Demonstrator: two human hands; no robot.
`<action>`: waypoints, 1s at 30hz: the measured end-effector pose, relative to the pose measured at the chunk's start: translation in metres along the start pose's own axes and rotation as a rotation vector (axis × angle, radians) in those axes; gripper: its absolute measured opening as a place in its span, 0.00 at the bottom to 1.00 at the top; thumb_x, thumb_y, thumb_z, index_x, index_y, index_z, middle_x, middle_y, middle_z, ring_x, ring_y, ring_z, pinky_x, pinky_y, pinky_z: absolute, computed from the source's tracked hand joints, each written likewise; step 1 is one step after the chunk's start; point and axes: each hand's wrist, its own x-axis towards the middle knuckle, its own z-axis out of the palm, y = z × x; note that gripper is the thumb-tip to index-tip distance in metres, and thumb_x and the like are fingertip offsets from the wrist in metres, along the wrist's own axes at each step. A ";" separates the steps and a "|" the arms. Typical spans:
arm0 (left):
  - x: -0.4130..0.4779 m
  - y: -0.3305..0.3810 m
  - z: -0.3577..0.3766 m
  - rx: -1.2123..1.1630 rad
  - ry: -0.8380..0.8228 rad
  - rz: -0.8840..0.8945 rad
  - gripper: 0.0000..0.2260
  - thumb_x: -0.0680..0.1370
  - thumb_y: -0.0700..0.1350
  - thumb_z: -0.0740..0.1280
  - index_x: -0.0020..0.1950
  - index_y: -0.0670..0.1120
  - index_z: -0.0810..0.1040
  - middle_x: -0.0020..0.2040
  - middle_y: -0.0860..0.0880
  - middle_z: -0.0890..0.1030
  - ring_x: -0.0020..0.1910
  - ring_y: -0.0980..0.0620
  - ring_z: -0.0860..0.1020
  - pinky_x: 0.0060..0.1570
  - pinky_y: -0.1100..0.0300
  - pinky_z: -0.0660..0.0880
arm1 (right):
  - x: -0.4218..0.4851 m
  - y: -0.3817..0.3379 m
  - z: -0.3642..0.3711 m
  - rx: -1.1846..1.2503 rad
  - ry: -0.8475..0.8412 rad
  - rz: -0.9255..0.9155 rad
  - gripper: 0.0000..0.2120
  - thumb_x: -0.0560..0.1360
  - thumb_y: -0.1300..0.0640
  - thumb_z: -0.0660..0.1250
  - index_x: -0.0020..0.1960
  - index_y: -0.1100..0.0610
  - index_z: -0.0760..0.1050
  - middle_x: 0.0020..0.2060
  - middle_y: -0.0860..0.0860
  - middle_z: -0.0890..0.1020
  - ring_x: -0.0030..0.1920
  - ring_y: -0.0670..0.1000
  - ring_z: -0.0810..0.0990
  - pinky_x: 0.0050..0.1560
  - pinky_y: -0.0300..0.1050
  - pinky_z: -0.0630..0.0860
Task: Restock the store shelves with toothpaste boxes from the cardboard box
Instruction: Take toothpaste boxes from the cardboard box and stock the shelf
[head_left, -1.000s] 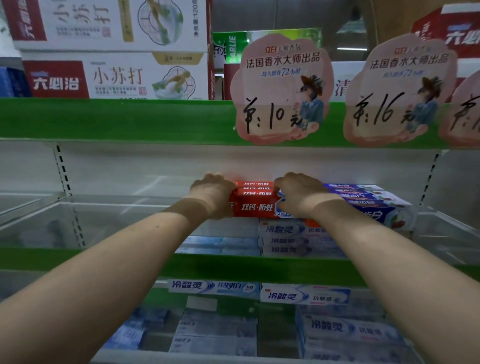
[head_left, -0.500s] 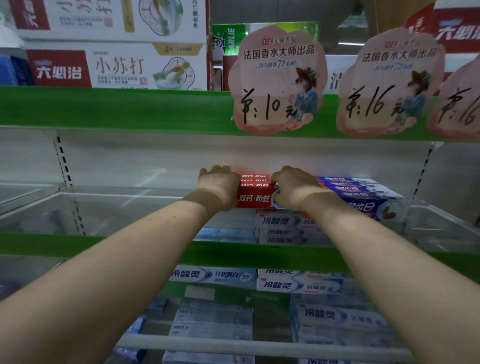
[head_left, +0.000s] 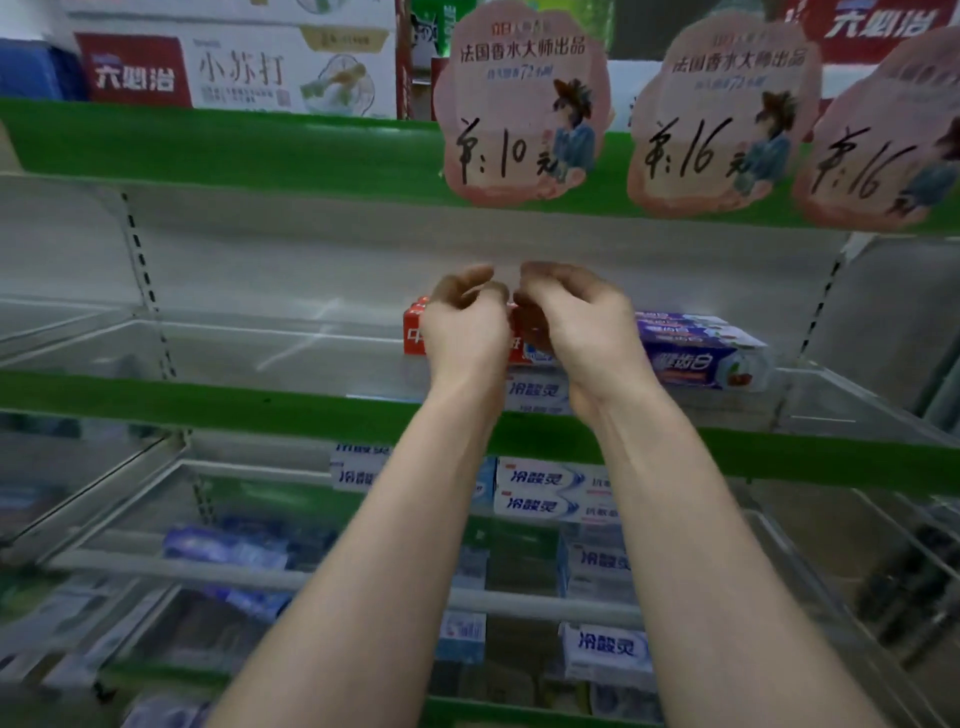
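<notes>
A stack of red toothpaste boxes (head_left: 414, 332) lies on the middle shelf (head_left: 208, 400), on top of white-and-blue boxes (head_left: 535, 391). Purple-blue toothpaste boxes (head_left: 698, 353) lie right beside the red ones. My left hand (head_left: 467, 325) and my right hand (head_left: 579, 325) hover close together in front of the red stack and hide most of it. The fingers of both are loosely curled and raised above the boxes, and I see nothing held in them. No cardboard box shows in this view.
Pink price signs (head_left: 519, 104) hang from the upper green shelf edge (head_left: 234, 145). Large white-and-red boxes (head_left: 234, 67) stand on the top shelf. More white-and-blue boxes (head_left: 550, 491) fill the lower shelves. A clear divider (head_left: 852, 395) bounds the middle shelf on the right.
Both hands gripped the ends of the red stack and set it on the shelf. Now they have let go, lifted off it and drawn together in front of it.
</notes>
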 end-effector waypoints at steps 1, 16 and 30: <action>-0.013 0.001 -0.009 -0.035 0.009 0.007 0.08 0.77 0.36 0.62 0.51 0.47 0.77 0.49 0.43 0.81 0.45 0.47 0.81 0.49 0.52 0.80 | -0.015 0.001 0.000 0.065 -0.018 0.009 0.05 0.78 0.57 0.65 0.46 0.50 0.78 0.42 0.49 0.83 0.44 0.47 0.82 0.46 0.41 0.80; -0.084 0.016 -0.174 -0.194 0.516 -0.063 0.10 0.78 0.35 0.58 0.48 0.49 0.73 0.35 0.50 0.73 0.30 0.55 0.72 0.33 0.63 0.72 | -0.138 0.048 0.072 0.239 -0.307 0.254 0.07 0.79 0.59 0.64 0.43 0.54 0.78 0.33 0.48 0.80 0.36 0.45 0.78 0.42 0.39 0.76; -0.211 0.141 -0.414 -0.242 0.892 0.148 0.09 0.77 0.36 0.59 0.50 0.48 0.75 0.33 0.51 0.73 0.29 0.55 0.73 0.30 0.63 0.73 | -0.315 0.023 0.259 0.272 -0.600 0.429 0.06 0.79 0.56 0.65 0.43 0.52 0.78 0.35 0.46 0.80 0.39 0.45 0.78 0.42 0.40 0.74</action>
